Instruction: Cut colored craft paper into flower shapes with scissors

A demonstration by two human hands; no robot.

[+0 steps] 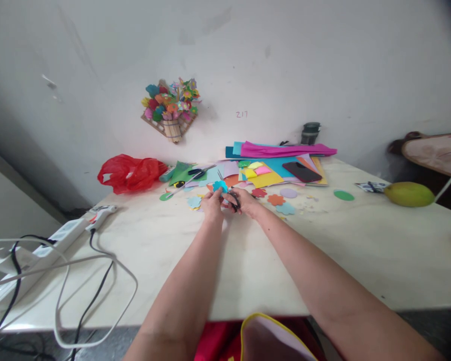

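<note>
In the middle of the table, my left hand (212, 203) is closed on a bright blue paper flower (220, 186). My right hand (244, 199) grips a pair of scissors (234, 201) by the dark handles, with the blades pointing up beside the flower. The two hands are close together. Just to the right of them lie a red paper flower (259, 192), an orange flower (276, 200) and a light blue flower (285, 208). Left of my left hand is a pale blue cutout (194, 202). Small paper scraps are scattered around.
Coloured sheets (274, 178) with a phone (301, 171) on them lie at the back. A second pair of scissors (197, 173) and a red plastic bag (131, 173) are left. A power strip (65, 235) with cables occupies the left edge; a green-yellow fruit (409, 194) sits right.
</note>
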